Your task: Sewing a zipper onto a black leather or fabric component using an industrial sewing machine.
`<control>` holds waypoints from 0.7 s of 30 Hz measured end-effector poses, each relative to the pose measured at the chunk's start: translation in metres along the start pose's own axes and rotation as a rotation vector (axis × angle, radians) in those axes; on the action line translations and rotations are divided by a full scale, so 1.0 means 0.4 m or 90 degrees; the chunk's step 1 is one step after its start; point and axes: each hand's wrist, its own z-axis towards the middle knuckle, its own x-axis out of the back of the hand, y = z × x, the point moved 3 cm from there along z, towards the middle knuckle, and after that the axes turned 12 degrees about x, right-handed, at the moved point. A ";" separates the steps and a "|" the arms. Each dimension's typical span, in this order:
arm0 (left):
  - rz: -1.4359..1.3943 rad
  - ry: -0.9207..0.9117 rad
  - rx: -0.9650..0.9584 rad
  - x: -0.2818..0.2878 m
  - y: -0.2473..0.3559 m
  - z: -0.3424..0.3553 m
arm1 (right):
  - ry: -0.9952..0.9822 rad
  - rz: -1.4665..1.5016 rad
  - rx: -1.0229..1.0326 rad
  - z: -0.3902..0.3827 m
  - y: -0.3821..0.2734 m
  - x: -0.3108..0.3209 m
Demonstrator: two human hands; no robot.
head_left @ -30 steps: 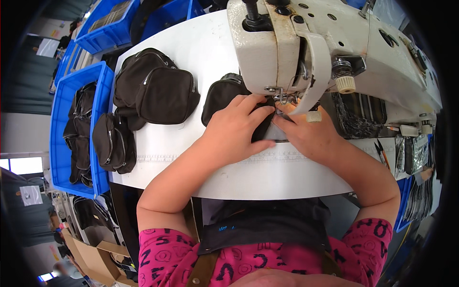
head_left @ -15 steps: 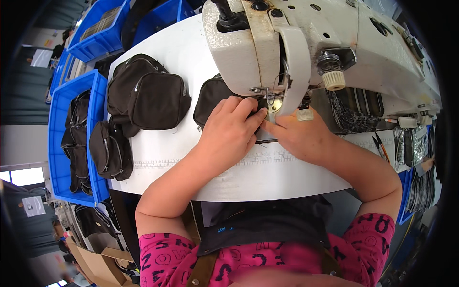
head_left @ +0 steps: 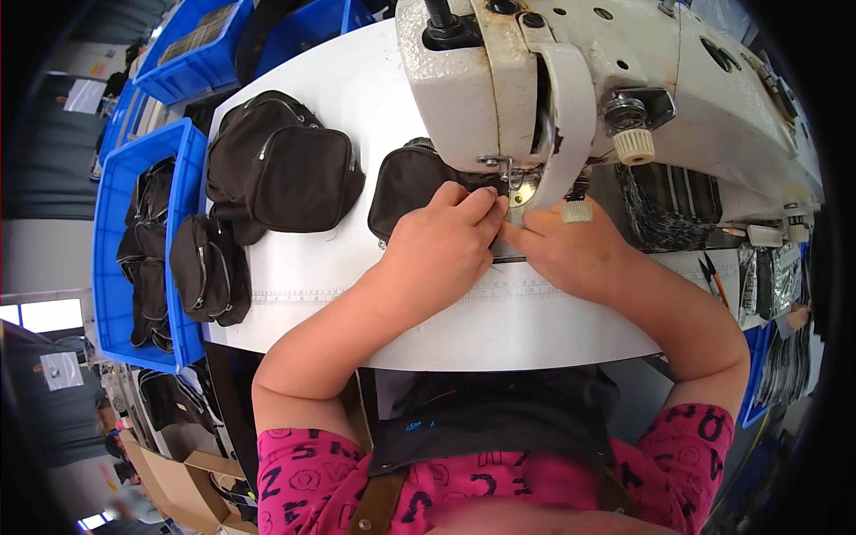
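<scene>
The white sewing machine (head_left: pixel 453 102) stands over the worktable, its presser foot (head_left: pixel 510 183) low beside a shiny brass-coloured plate. A black zippered bag (head_left: pixel 401 192) lies just left of the needle area, partly hidden by my hands. My left hand (head_left: pixel 439 250) is closed on the bag's near right part, fingertips bunched at the foot. My right hand (head_left: pixel 575 254) is closed, thumb and index finger reaching to the left fingertips beside the needle; what it pinches is hidden.
More black bags (head_left: pixel 299 178) lie at the left beside a blue bin (head_left: pixel 111 294) of bags. Striped pieces (head_left: pixel 669 201) lie behind my right hand, with scissors (head_left: pixel 713 281) and wrapped bundles rightward. A cardboard box (head_left: pixel 183 490) is at lower left; another person is blurred at the lower left edge.
My left thumb, spread toward the table edge a second ago, is drawn in toward the fingers. Both hands stay by the needle, and the whole view has shifted slightly.
</scene>
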 end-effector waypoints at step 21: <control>-0.021 0.000 -0.030 0.026 -0.011 0.008 | -0.010 -0.017 0.029 -0.020 -0.013 -0.019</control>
